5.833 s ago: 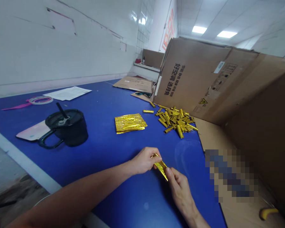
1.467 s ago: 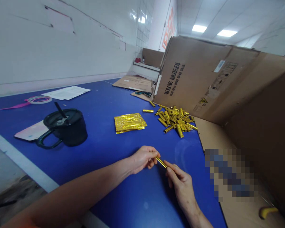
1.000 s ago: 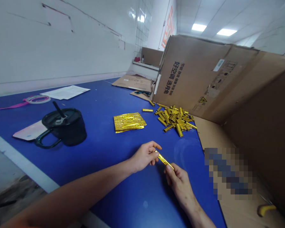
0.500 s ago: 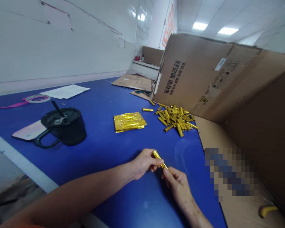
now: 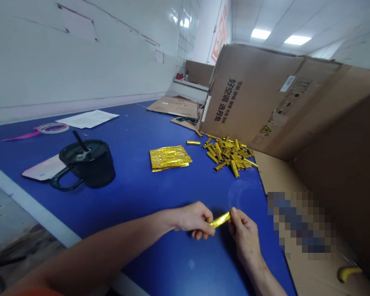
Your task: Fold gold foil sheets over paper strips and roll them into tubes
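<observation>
Gold foil tube [image 5: 220,220] spans the gap between my left hand [image 5: 193,220] and right hand [image 5: 246,232], each pinching one end over the blue table [image 5: 135,193]; I want even pressure, so the foil sits tight and straight.
</observation>
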The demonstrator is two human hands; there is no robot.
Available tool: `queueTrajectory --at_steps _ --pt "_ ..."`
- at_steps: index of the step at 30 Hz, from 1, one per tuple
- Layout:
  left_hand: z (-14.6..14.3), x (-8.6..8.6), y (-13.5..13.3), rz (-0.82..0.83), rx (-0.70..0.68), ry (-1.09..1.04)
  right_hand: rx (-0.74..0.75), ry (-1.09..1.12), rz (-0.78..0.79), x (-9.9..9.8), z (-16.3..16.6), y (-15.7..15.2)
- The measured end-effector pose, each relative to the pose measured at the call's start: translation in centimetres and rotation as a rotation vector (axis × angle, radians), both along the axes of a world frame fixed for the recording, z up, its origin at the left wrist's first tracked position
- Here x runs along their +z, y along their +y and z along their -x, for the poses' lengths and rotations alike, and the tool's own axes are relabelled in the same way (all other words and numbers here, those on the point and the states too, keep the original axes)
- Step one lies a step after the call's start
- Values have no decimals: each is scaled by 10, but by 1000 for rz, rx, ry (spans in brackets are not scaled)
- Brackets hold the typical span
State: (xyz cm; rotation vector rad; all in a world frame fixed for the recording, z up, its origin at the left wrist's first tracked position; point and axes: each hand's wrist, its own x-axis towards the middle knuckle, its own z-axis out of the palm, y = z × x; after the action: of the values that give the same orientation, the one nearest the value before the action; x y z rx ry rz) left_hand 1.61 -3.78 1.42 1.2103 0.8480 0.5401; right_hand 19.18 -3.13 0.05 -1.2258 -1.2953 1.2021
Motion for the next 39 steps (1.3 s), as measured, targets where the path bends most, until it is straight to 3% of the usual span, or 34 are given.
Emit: queueTrajectory --at_steps 5,10,13,16,20,22,30,35,39 --pt "-16 -3 -8 -45 217 -46 184 -71 4 5 1 -2" --pt "-22 -8 -10 -53 122 -34 553 -168 8 18 11 -13" --pt "-21 -8 -10 -67 63 -30 615 -127 9 23 15 -18" --pt "-18 -4 -10 -59 22 -38 578 -110 19 19 14 -18" --pt "-11 2 -9 -54 12 4 260 -50 85 7 9 -12" --pt "-7 2 -6 -68 -3 33 169 -16 92 4 8 -9" --pt "5 -1 4 -95 -84 63 130 -56 13 6 3 -4" --pt "3 1 5 -33 44 57 60 -259 -197 7 1 -11" --pt "5 0 6 -4 111 20 92 -391 -383 7 -1 -15"
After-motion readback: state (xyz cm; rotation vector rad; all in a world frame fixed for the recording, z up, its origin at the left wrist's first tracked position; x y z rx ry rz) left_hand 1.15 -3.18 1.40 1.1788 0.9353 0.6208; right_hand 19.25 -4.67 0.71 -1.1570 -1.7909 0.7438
